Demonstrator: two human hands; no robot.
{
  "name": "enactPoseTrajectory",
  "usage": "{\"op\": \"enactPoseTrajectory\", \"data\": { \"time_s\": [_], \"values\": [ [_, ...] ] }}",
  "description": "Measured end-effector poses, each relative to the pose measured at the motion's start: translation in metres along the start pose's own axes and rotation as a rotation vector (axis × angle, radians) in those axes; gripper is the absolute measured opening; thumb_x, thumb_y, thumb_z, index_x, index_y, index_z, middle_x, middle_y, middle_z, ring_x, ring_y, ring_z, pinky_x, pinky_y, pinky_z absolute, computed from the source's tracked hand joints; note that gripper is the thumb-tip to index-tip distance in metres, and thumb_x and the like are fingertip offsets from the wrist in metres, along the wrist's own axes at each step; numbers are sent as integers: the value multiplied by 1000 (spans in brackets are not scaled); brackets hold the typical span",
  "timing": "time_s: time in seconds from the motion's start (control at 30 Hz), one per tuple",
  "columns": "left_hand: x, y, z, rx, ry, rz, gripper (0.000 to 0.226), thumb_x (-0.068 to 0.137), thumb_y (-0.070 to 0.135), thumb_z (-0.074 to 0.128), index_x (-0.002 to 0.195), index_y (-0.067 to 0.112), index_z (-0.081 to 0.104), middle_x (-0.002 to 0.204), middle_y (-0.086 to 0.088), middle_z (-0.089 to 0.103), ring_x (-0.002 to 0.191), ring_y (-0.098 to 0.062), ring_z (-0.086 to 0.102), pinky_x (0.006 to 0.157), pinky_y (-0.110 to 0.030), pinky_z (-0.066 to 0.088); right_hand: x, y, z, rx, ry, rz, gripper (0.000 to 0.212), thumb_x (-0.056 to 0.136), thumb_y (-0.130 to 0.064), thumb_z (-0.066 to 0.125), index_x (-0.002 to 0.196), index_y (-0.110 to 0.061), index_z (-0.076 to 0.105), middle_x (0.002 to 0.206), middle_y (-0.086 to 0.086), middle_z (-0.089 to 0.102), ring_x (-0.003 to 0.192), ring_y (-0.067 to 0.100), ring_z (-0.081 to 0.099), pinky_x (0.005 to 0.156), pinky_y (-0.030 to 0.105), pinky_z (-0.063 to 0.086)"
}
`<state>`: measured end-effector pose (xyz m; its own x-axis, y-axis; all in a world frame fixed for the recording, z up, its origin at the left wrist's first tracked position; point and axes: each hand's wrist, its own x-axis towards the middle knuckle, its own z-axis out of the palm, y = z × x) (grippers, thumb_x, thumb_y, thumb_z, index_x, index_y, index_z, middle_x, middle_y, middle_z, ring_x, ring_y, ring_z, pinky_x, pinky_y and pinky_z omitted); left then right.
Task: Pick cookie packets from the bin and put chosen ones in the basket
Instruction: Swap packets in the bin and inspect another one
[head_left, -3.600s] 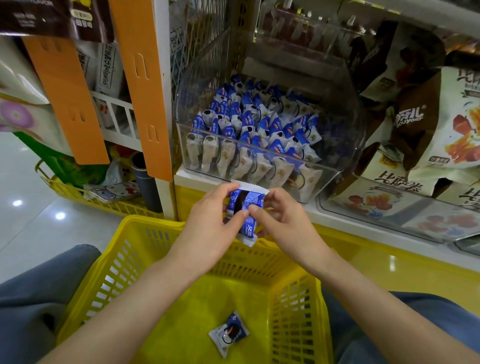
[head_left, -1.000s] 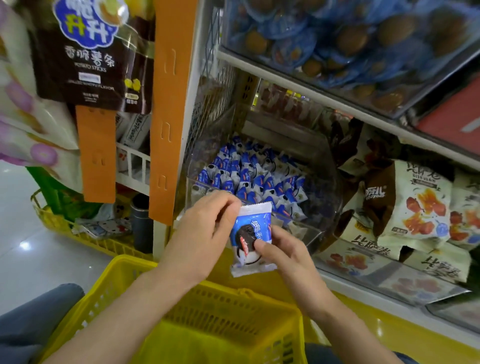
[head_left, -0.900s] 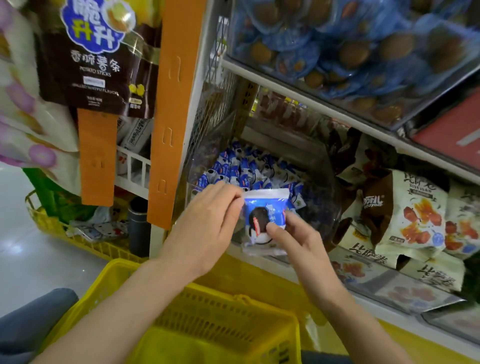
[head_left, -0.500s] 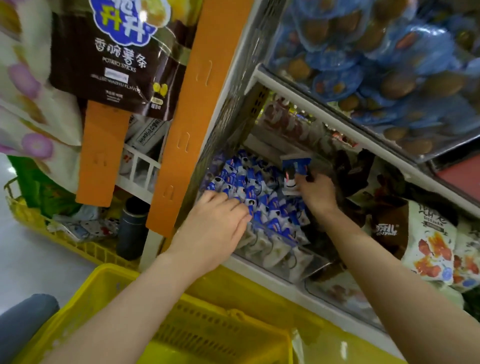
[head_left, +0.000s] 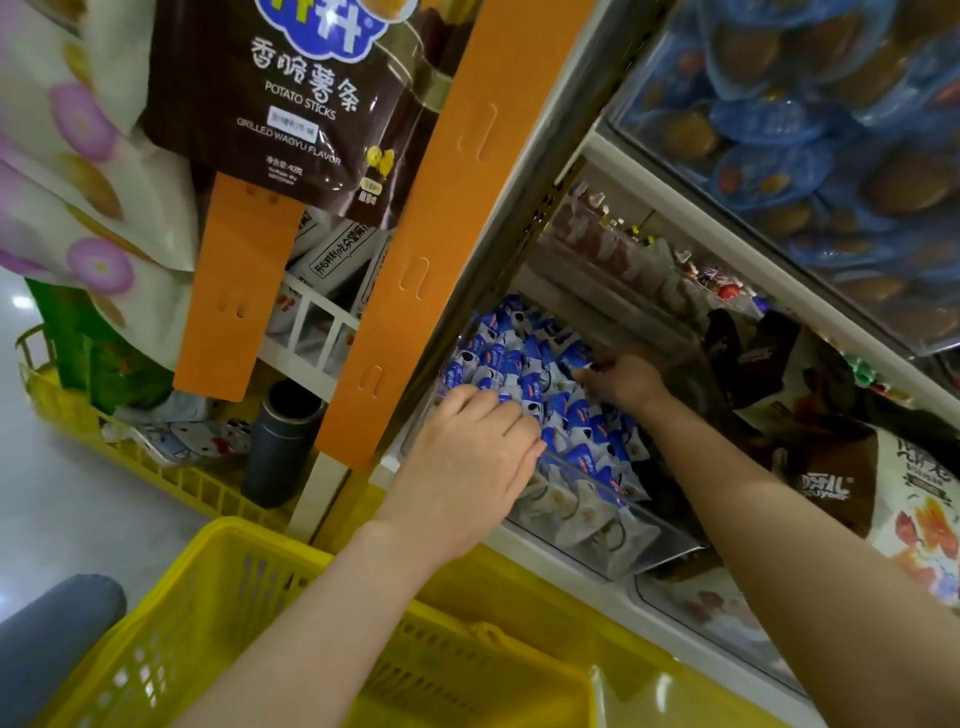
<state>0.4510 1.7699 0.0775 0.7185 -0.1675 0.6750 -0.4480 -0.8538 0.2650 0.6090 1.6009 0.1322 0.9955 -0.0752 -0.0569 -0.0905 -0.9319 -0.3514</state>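
Right hand (head_left: 621, 376) now deep in bin (head_left: 644, 540), packet it carried a moment ago gone back among cookie packets (head_left: 530, 374); grip unclear, fingertips buried. Left hand (head_left: 470, 457) flat, empty, on pile's front. Rejected one; basket (head_left: 249, 613) waits below.

The brown hanging snack bag (head_left: 306, 104) reads "POTATO STICKS" and "GRILLED WAGYU FLAVOR" (beneath Chinese characters).

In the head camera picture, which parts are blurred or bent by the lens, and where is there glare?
Head view: the wide lens tilts the orange shelf post strongly. The potato sticks bag and upper blue packs look soft, while the left hand is sharper. Glare spots lie on the floor, and the clear bin front reflects faintly.
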Motion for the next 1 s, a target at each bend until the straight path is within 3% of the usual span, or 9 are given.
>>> {"op": "enactPoseTrajectory", "data": {
  "time_s": [0.13,0.23,0.3,0.37,0.53,0.7,0.83,0.93,1.0],
  "values": [
    [-1,-1,4,15,28,4,37,94,28,31,89,18,66,82,4,66,78,-15,58,86,-33,42,6,4,7,39,-9,-12,30,90,-38,55,104,-11,58,86,2,57,72,9,50,68,25,37],
    [-1,-1,6,19,55,4,36,94,27,31,89,18,66,82,3,65,78,-16,58,87,-32,37,9,7,6,10,-39,-6,24,88,-36,60,77,-16,52,75,-2,51,68,9,47,69,27,35],
    [-2,-1,7,19,72,7,35,94,27,32,88,17,66,81,2,65,78,-17,58,87,-32,36,10,8,5,-9,-55,-14,27,88,-35,60,70,-19,49,72,-2,50,67,11,47,67,27,35],
    [-2,0,8,22,80,7,35,94,26,33,88,16,66,81,2,65,77,-17,58,87,-32,35,10,9,7,-52,-46,-72,23,89,-34,58,73,-19,50,74,-2,50,73,14,49,70,28,36],
    [-1,0,11,32,101,3,35,94,26,34,88,15,66,81,1,65,77,-18,58,87,-33,35,1,11,13,-98,13,-213,28,94,-26,51,115,-9,57,106,8,60,94,17,55,85,30,43],
    [-2,-1,12,18,117,2,35,94,26,34,87,14,66,79,0,65,75,-19,58,87,-33,33,0,8,-6,-110,-40,-173,31,100,-28,34,112,-11,58,115,13,59,90,17,53,81,27,37],
    [-2,-3,11,8,129,13,36,93,27,34,85,15,67,78,1,65,75,-18,59,86,-32,32,-2,15,-32,-124,53,-108,39,101,-33,32,124,-8,51,128,16,53,111,30,53,100,38,40],
    [-1,-5,14,-6,132,29,35,93,28,35,86,16,67,79,2,66,76,-18,59,86,-31,33,-5,23,-38,-304,44,-97,34,99,-28,40,120,-5,54,119,16,57,104,28,54,88,28,39],
    [-2,-7,16,-4,124,38,35,93,29,35,87,17,67,80,2,65,77,-18,59,86,-31,33,-5,24,-32,-373,-32,-31,30,99,-24,41,113,-2,57,115,19,59,100,29,56,82,31,40]
  ]
}}
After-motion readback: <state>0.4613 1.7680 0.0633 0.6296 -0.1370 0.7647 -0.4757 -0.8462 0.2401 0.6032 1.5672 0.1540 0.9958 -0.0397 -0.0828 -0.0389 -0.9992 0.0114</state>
